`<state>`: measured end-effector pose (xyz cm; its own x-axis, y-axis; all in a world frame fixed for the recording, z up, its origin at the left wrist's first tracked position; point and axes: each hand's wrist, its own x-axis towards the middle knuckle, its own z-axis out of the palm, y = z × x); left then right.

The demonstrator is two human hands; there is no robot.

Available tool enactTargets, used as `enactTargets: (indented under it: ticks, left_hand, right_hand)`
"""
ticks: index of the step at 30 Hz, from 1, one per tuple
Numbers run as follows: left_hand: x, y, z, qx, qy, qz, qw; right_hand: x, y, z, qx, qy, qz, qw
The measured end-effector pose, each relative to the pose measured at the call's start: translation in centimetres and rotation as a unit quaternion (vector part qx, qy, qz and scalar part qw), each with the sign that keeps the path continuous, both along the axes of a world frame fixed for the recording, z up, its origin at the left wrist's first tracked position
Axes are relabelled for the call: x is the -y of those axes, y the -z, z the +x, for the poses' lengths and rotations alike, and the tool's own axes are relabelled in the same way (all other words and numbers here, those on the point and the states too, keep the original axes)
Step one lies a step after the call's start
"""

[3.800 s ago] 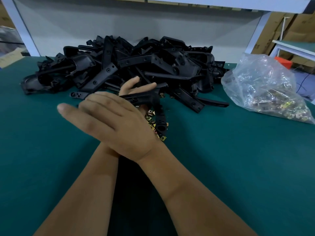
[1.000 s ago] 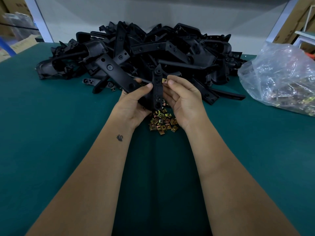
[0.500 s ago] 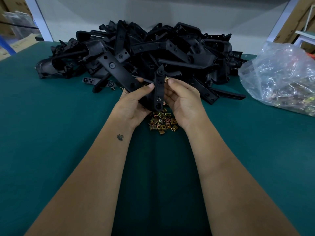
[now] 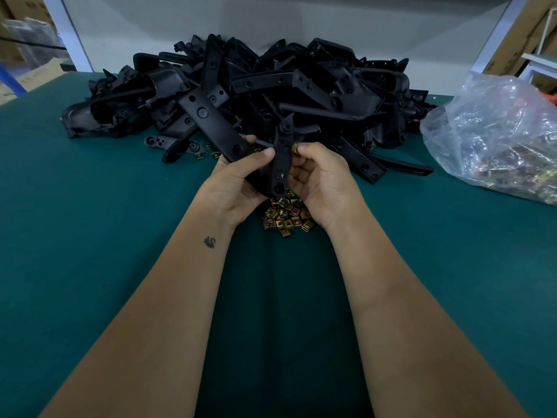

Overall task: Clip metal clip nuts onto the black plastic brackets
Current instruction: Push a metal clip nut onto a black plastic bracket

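Since half a second ago the right hand (image 4: 322, 179) has kept its small brass-coloured metal clip nut (image 4: 295, 148) pinched against the edge of the upright black plastic bracket (image 4: 282, 158), barely shifting. The left hand (image 4: 241, 179) grips that bracket at frame centre. Rigid, light plastic; the springy nut looks best held by its sides. Loose nuts (image 4: 286, 215) lie below.

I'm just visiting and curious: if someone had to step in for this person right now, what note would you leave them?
Left hand grips one black bracket, held upright above the table.
Right hand pinches a clip nut against the bracket's right edge; whether it is seated cannot be told.
Loose clip nuts lie under the hands; more sit in the plastic bag on the right.
Bracket pile waits behind, so most of the job is left.
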<state>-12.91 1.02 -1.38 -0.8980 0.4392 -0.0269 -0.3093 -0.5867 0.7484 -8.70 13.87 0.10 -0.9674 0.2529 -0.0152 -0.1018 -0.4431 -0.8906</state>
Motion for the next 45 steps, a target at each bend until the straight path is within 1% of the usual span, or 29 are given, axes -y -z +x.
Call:
enactTargets:
  ticks: [3,7,12,14,19,35,38,42,45]
  left_hand:
    - [0.0,0.0,-0.1,-0.002,0.004,0.004,1.0]
    - [0.0,-0.2,0.0,-0.018,-0.003,-0.025,1.0]
    - [0.2,-0.6,0.2,-0.051,-0.033,-0.034,0.998]
    - [0.2,-0.7,0.3,-0.071,-0.051,-0.053,0.995]
    - [0.0,-0.5,0.4,-0.091,-0.088,-0.091,0.988]
    - [-0.1,-0.4,0.8,-0.102,-0.088,-0.113,0.984]
    - [-0.2,-0.5,0.8,-0.097,-0.091,-0.12,0.984]
    - [-0.2,-0.6,0.7,-0.081,-0.082,-0.123,0.986]
    - [-0.1,-0.5,0.6,-0.057,-0.07,-0.108,0.99]
  right_hand:
    - [0.0,-0.1,0.1,0.003,0.003,0.007,1.0]
    - [0.0,-0.2,0.2,-0.005,-0.003,0.019,1.0]
    - [0.1,-0.3,0.4,-0.013,-0.011,0.0,1.0]
    - [0.2,-0.2,0.4,-0.017,-0.006,-0.005,1.0]
    - [0.4,-0.1,0.3,-0.017,0.004,0.004,1.0]
    - [1.2,-0.3,0.4,-0.006,0.011,0.014,1.0]
    - [1.1,-0.4,0.4,-0.007,0.025,0.039,0.999]
    - [0.9,-0.6,0.4,-0.009,0.06,0.109,0.992]
    - [0.8,-0.5,0.4,-0.02,0.069,0.129,0.989]
